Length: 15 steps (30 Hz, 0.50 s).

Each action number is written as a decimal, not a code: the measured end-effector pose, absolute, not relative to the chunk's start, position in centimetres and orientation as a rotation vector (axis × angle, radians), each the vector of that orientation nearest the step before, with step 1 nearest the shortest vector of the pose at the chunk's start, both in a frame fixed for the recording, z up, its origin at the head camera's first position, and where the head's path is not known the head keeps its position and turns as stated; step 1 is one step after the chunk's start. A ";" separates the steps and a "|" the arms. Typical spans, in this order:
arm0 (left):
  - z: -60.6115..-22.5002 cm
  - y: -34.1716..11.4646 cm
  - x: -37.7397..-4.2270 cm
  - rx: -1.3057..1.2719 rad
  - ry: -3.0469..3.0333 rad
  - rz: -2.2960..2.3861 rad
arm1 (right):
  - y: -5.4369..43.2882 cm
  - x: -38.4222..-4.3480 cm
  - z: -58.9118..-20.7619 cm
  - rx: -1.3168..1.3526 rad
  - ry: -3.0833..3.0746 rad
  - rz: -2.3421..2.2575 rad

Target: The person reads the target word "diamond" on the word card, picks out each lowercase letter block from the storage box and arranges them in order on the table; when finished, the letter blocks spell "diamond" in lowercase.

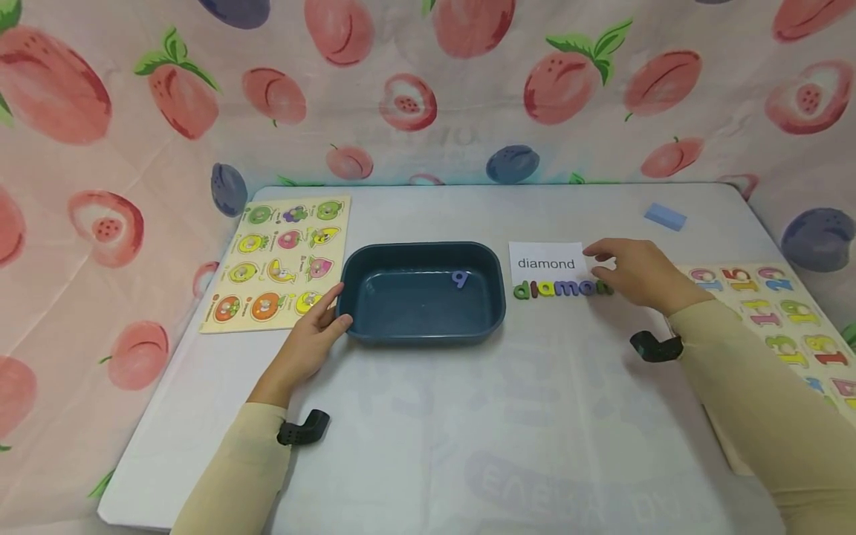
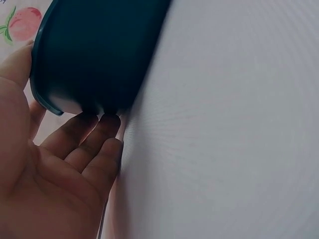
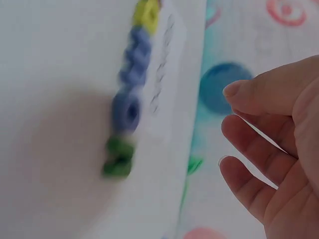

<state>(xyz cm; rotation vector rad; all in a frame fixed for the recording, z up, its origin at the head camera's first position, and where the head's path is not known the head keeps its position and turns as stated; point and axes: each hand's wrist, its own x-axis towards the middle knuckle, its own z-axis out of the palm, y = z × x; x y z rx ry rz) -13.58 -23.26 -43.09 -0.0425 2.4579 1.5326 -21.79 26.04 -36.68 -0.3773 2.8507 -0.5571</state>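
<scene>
My left hand [image 1: 309, 343] holds the near left corner of a dark teal plastic tub [image 1: 421, 339], thumb at the rim and fingers against the outer wall [image 2: 94, 74]. Inside the tub lies a purple 9-shaped piece [image 1: 459, 279]. My right hand [image 1: 635, 275] hovers by the right end of a row of coloured letters, its fingers loosely bent with nothing between them. The row reads "diamon", ending in a blue o [image 3: 127, 110] and a green n [image 3: 118, 157]. Just behind it lies a white card [image 1: 546, 256] printed "diamond".
A fruit puzzle board [image 1: 281, 276] lies left of the tub, partly behind it. On the right, a number puzzle board [image 1: 769, 293] is partly covered by my right sleeve. A blue block [image 1: 665, 216] rests near the back edge. Peach-printed cloth [image 1: 461, 111] hangs behind the white table [image 1: 428, 446].
</scene>
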 end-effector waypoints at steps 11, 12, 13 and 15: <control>-43.1 -23.4 -13.6 -0.033 2.472 1.522 | 18.5 -21.7 -35.8 -0.678 2.843 -0.649; -43.1 -23.4 -13.6 -0.033 2.473 1.520 | 18.0 -21.7 -35.8 -0.713 2.836 -0.660; -43.1 -23.4 -13.6 -0.033 2.473 1.519 | 17.5 -21.7 -35.9 -0.747 2.827 -0.675; -43.1 -23.3 -13.6 -0.031 2.473 1.519 | 16.5 -21.8 -36.0 -0.810 2.814 -0.704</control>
